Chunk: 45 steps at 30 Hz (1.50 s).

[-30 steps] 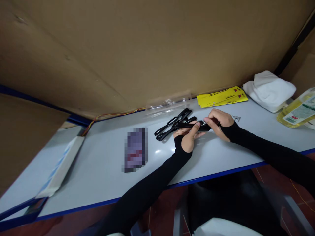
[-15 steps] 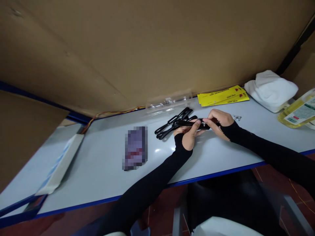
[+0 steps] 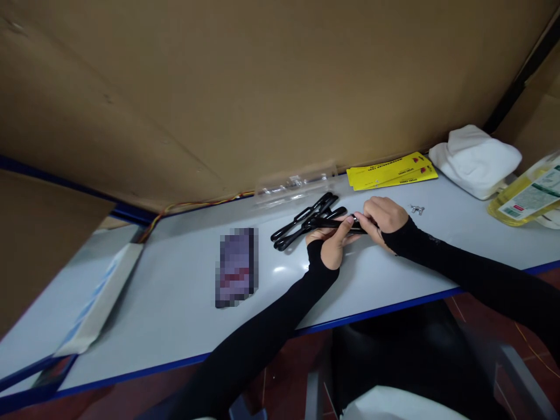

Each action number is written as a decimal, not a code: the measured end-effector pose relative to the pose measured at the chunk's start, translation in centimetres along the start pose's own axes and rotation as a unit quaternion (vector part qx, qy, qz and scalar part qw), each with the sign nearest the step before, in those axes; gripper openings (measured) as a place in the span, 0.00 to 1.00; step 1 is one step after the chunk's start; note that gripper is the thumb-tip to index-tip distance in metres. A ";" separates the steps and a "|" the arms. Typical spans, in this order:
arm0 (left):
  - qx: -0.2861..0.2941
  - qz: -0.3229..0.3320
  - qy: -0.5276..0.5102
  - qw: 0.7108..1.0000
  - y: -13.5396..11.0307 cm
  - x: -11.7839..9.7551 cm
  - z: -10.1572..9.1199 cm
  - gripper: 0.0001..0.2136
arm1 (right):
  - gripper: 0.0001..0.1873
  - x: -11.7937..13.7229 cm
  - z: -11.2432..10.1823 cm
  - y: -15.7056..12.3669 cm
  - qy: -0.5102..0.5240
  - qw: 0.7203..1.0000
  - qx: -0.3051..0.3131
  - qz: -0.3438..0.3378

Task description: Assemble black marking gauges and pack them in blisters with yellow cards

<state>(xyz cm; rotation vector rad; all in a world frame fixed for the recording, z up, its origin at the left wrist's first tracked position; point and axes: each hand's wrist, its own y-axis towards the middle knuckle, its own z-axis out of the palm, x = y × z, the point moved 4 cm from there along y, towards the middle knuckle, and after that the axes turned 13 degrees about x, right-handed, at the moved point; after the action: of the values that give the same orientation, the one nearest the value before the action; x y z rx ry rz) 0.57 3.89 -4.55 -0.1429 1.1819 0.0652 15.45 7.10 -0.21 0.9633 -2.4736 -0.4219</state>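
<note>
My left hand [image 3: 329, 245] is closed around a long, slim black bar-like piece [image 3: 328, 222], its thumb pressed on the top. At the right end of that piece my right hand [image 3: 384, 219] pinches a small silver metal part [image 3: 356, 218], partly covered by the fingers. Just left of my hands lie more black looped pieces [image 3: 301, 224], crossing one another on the table. Several small silver metal parts [image 3: 417, 209] rest to the right of my right wrist.
Yellow printed cards [image 3: 389, 173] and clear plastic packaging [image 3: 297, 185] lie along the back wall. A white cloth bundle [image 3: 475, 157] and a bottle of yellow liquid [image 3: 522, 195] stand at the right. A pixelated dark object [image 3: 236, 265] lies left on the grey table [image 3: 175, 280].
My right fingers have turned and closed further over the black piece's end, which now looks tilted more edge-on. The view has shifted slightly; my left hand keeps its hold.
</note>
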 end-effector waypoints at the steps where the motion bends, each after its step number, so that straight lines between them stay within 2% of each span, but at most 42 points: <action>1: 0.001 0.000 0.002 1.000 0.0 0.0 0.0 0.23 | 0.18 0.0 0.0 0.0 -0.013 1.000 0.003 -0.003; 5: -0.006 0.007 0.001 1.000 -0.1 0.0 0.0 0.24 | 0.18 0.2 0.1 -0.1 -0.047 0.999 0.006 -0.009; 9: -0.003 -0.009 -0.015 1.000 -0.1 0.2 0.0 0.26 | 0.17 0.2 0.3 -0.1 -0.037 0.999 0.011 0.006; 15: 0.020 -0.010 -0.018 1.000 0.0 0.4 0.0 0.22 | 0.15 0.0 0.5 -0.1 -0.031 0.999 0.026 0.005; 20: 0.010 -0.008 -0.010 1.000 -0.2 0.0 0.3 0.22 | 0.16 0.6 0.7 -0.2 -0.101 0.995 0.011 -0.019; 23: 0.001 0.002 -0.008 1.000 -0.5 -0.4 0.7 0.22 | 0.16 1.2 1.0 -0.4 -0.150 0.989 -0.006 0.005; 27: -0.004 0.004 -0.008 1.000 -0.8 -0.3 0.9 0.23 | 0.16 1.5 1.3 -0.7 -0.170 0.984 0.008 0.059; 30: -0.004 0.010 -0.008 1.000 -0.7 -0.1 0.8 0.23 | 0.17 1.6 1.1 -0.8 -0.172 0.983 0.003 0.066; 34: -0.002 0.015 -0.007 1.000 -0.5 -0.3 0.8 0.23 | 0.16 1.7 0.4 -0.7 -0.139 0.988 -0.039 0.056; 37: 0.008 0.014 -0.009 1.000 -0.5 -0.8 0.9 0.23 | 0.13 2.0 -0.3 -0.6 -0.069 0.995 -0.076 0.014; 41: 0.015 0.015 -0.006 1.000 -0.6 -1.2 0.9 0.24 | 0.12 2.1 -0.6 -0.6 0.003 0.997 -0.067 -0.041; 45: 0.013 0.023 -0.008 1.000 -0.4 -0.9 0.6 0.24 | 0.11 1.8 -0.7 -0.6 0.024 0.996 -0.055 -0.064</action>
<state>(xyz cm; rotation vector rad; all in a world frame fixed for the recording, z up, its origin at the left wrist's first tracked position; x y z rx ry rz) 0.84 3.59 -3.46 -0.0920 1.1695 0.0907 14.97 5.29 0.68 1.0759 -2.3287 -0.5636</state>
